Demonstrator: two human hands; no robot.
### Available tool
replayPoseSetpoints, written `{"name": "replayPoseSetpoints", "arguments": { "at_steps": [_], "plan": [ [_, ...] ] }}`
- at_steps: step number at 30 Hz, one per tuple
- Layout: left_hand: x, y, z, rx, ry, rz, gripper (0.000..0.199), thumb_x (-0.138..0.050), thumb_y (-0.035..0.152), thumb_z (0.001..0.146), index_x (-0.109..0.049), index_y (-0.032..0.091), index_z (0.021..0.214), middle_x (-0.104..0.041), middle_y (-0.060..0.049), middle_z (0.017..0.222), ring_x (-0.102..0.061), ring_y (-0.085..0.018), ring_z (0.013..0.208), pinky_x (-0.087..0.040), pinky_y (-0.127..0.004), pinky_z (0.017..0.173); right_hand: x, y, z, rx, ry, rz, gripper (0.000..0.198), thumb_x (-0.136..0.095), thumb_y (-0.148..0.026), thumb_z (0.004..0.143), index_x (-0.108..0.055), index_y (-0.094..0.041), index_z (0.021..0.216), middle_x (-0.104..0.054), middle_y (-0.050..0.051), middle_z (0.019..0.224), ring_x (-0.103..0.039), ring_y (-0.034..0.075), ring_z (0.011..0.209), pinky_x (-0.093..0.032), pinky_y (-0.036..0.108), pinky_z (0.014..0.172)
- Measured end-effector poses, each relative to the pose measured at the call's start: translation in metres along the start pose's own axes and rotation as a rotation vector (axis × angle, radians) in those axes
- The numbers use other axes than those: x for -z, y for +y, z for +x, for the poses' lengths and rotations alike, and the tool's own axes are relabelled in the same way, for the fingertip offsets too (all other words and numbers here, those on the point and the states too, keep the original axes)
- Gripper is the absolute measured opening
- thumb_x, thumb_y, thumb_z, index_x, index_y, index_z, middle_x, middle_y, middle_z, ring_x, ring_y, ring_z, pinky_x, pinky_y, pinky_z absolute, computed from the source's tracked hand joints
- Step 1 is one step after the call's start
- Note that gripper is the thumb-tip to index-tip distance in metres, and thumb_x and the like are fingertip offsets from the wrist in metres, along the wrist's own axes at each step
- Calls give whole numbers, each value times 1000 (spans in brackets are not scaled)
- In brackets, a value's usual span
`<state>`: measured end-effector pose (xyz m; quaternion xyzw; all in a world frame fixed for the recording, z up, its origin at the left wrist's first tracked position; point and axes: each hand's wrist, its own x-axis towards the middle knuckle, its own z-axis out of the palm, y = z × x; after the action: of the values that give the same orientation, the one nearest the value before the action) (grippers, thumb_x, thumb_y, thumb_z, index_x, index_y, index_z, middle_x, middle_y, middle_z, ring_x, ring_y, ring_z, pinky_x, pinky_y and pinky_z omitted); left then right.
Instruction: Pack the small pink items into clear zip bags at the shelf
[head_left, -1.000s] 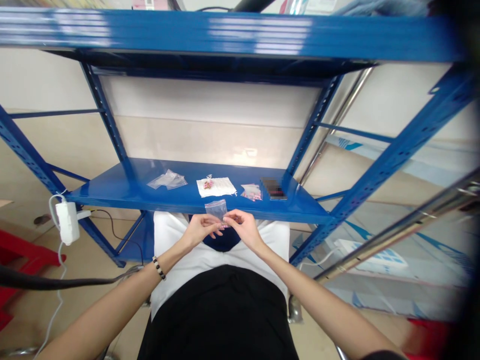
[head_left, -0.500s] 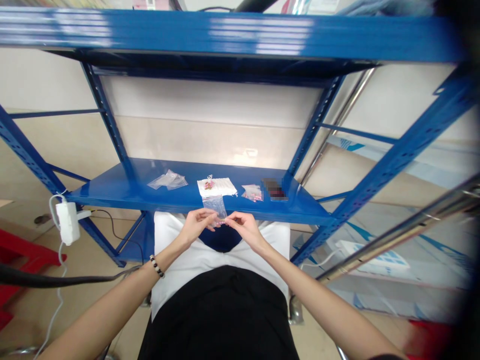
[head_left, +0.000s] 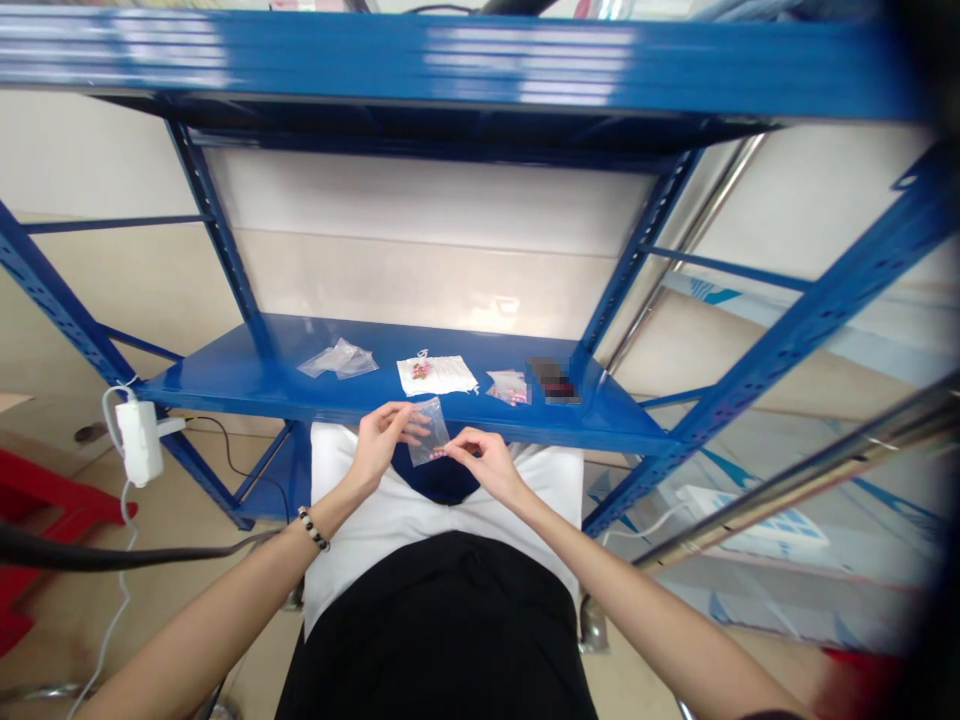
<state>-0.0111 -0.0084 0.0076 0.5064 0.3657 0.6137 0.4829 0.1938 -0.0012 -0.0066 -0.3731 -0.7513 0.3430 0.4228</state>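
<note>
Head view: the right hand [head_left: 487, 460] has thumb and forefinger pinched together on the lower right corner of a small clear bag [head_left: 430, 428], at about four o'clock on it. The left hand [head_left: 381, 440] touches its nine-o'clock side, fingers partly spread; whether they grip the plastic I cannot tell. Small pink pieces [head_left: 438, 454] lie at the bag's bottom, near the right fingertips.

The bag tilts above the lap, just off the near edge of the blue shelf [head_left: 232, 372]. Its mouth faces roughly twelve, and I cannot see whether it is sealed. If it is unsealed and tips further, the pieces could spill onto the lap or floor; with a weak left hold, the thin film could swing about the right pinch.

Beyond, at twelve, loose pink bits [head_left: 421, 370] sit on a white cloth [head_left: 454, 374]; a brushing knuckle could scatter them. At ten, flat clear bags [head_left: 339, 358] overlap and might slide if nudged. At two lies a filled bag [head_left: 510, 387], just beside a phone [head_left: 553, 381].
</note>
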Motion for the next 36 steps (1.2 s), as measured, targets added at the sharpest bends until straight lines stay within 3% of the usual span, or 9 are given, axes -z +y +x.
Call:
{"name": "replayPoseSetpoints", "arguments": {
  "at_steps": [8,16,26,36],
  "plan": [
    [-4,-6,-6,-23,-35,77,40,-64,48,86,-65,10,96,-74,-16,91,-72,-23,72,-55,-28,59,-1,-7,-2,-49,52,50,25,-65,-40,86,-71,-19,100,-71,5,91,-62,19,82,-44,28,70],
    [-14,-12,-11,22,-191,135,37,-64,45,86,-66,9,95,-75,-15,90,-73,-23,75,-54,-28,61,5,-6,3,-42,93,167,26,-62,-42,88,-69,-17,83,-69,4,82,-63,19,79,-46,29,74],
    [-11,-15,-10,57,-72,192,35,-69,44,83,-69,9,90,-76,-14,82,-73,-23,74,-53,-28,62,5,-3,2,-55,150,182,24,-65,-39,87,-68,-17,78,-67,3,76,-60,17,74,-45,28,72],
    [-9,-4,-11,-72,-88,222,31,-68,42,84,-70,11,83,-75,-11,77,-69,-19,70,-52,-27,64,8,-14,1,-23,146,170,26,-65,-40,86,-67,-17,76,-67,3,74,-59,17,71,-45,29,70]
  ]
}}
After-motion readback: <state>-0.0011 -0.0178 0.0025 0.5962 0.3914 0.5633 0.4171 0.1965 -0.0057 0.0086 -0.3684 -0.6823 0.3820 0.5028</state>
